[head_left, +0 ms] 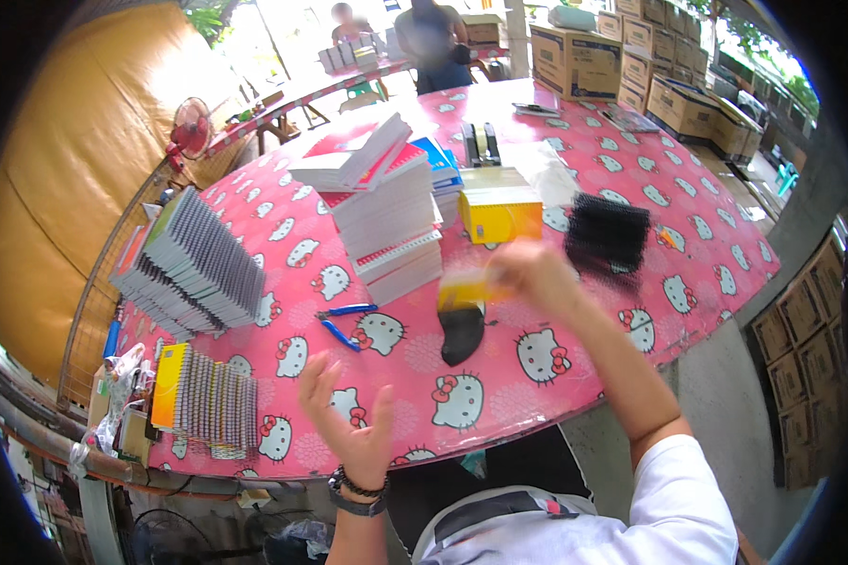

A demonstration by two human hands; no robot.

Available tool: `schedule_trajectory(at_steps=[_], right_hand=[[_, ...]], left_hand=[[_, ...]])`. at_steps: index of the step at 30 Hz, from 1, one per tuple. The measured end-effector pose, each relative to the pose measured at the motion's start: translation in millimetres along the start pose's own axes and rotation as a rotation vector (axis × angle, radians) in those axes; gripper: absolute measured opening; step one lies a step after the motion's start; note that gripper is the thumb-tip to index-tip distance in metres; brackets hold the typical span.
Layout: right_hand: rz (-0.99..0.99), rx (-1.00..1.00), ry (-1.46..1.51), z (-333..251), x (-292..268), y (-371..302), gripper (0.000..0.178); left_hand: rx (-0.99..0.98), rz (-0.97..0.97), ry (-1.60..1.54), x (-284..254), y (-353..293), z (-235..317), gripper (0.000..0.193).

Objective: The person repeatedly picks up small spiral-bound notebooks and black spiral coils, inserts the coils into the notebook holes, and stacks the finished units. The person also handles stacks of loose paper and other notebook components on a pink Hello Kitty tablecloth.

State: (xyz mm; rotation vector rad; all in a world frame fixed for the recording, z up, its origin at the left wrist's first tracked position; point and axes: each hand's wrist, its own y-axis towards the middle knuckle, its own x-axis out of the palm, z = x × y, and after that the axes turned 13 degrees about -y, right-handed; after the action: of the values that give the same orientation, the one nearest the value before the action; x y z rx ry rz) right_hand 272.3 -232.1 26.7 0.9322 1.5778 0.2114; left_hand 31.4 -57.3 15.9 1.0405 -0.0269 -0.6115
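Note:
My right hand, blurred by motion, is closed on the edge of a small yellow notebook above the middle of the table. Just below that notebook lies a black curved object whose kind I cannot make out. My left hand is raised over the near edge with its fingers apart, holding nothing. Blue-handled pliers rest beyond it, jaws spread. Behind my right hand stands a stack of yellow notebooks, and to its right is a pile of black binding coils.
Tall piles of unbound white pages rise at the centre. Spiral-bound notebooks stand at left in a dark row and a yellow row. A tape dispenser and cartons are farther back, with two people beyond the table.

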Motion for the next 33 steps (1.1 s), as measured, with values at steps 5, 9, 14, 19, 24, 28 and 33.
schedule_trajectory(at_steps=[5,9,14,19,24,28,33], right_hand=[[-0.205,-0.097,-0.014,-74,36,-67,0.012],[-0.421,-0.025,-0.044,-72,20,-65,0.021],[-0.133,0.558,-0.009,49,-35,-77,0.021],[-0.063,0.516,-0.531,123,-15,-113,0.022],[-0.113,0.477,-0.553,131,-12,-112,0.022],[-0.140,0.445,-0.604,107,-17,-106,0.019],[0.082,0.374,-0.319,21,3,-88,0.030]], left_hand=[[0.064,-0.493,0.152,47,-27,16,0.058],[0.004,-0.501,0.036,62,-52,2,0.047],[0.007,-0.573,0.017,41,-30,-6,0.043],[0.019,-0.536,0.141,26,-28,-8,0.046],[-0.077,-0.440,0.010,49,-40,-9,0.048],[-0.065,-0.456,0.047,53,-40,0,0.043],[0.007,-0.450,0.133,54,-45,-7,0.043]])
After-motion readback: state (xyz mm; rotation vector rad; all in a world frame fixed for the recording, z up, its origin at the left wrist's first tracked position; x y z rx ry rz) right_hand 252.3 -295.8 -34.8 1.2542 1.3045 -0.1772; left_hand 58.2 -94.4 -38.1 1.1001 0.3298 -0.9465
